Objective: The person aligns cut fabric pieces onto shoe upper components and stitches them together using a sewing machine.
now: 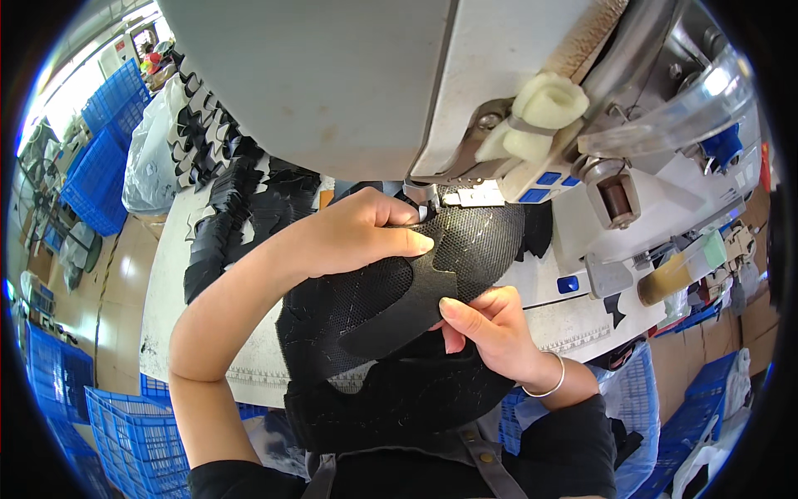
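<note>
A black mesh shoe upper (362, 299) lies under the grey sewing machine head (307, 83), its top edge by the presser foot (422, 195). A smooth black overlay strip (395, 312) runs across the mesh. My left hand (357, 233) is closed on the upper just left of the presser foot, thumb on top and fingers curled. My right hand (495, 328) pinches the lower right edge of the overlay, thumb above and fingertips partly hidden beneath. Part of the black work hangs over the table edge onto my lap.
Stacks of black cut pieces (224, 220) lie left on the white table (166, 308). A ruler strip (573, 343) runs along its front edge. Blue crates (137, 441) stand on the floor at both sides. A thread bobbin (613, 200) sits on the machine at right.
</note>
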`<state>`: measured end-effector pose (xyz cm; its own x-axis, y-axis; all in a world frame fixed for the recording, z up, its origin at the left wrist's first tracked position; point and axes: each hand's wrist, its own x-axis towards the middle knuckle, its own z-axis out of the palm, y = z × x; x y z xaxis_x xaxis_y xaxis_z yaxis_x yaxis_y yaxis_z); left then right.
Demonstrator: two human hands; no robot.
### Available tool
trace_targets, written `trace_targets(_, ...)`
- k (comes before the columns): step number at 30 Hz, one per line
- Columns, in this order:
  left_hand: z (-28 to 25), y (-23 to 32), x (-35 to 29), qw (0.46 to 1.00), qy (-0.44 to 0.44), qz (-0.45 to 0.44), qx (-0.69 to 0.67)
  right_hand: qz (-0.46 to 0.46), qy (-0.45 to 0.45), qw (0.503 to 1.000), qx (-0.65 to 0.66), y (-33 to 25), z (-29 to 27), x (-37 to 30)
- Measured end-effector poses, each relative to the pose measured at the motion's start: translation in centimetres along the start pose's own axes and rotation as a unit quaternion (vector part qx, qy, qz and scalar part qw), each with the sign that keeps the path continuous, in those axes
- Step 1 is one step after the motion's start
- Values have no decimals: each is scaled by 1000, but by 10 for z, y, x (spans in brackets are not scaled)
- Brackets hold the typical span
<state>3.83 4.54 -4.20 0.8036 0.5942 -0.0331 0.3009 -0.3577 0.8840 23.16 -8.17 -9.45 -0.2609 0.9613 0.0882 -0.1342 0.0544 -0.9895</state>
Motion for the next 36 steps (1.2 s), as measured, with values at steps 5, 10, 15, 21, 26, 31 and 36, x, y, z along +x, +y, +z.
trace_targets(5, 2, 5, 4, 991, -7, -83, -100, -20, 14, 1000, -19, -3, 1, -2)
trace_targets(10, 9, 2, 4, 979, 54, -98, -170, -37, 23, 998, -46, -3, -10, 6)
trace_targets(15, 20, -5, 5, 971, 88, -48, -219, -50, 18, 997, -57, -5, -16, 9)
trace_targets(21, 21, 6, 4, 961, 140, -72, -227, -41, 50, 996, -62, -6, -23, 17)
trace_targets(26, 26, 0, 2, 975, 157, -19, -156, -52, 48, 995, -73, -10, -32, 24)
trace_targets(31, 28, 0, -1, 984, 164, 26, -69, -56, 44, 992, -106, -16, -35, 23)
trace_targets(36, 27, 0, 5, 975, 174, -11, -138, -70, 56, 985, -147, -25, -38, 30)
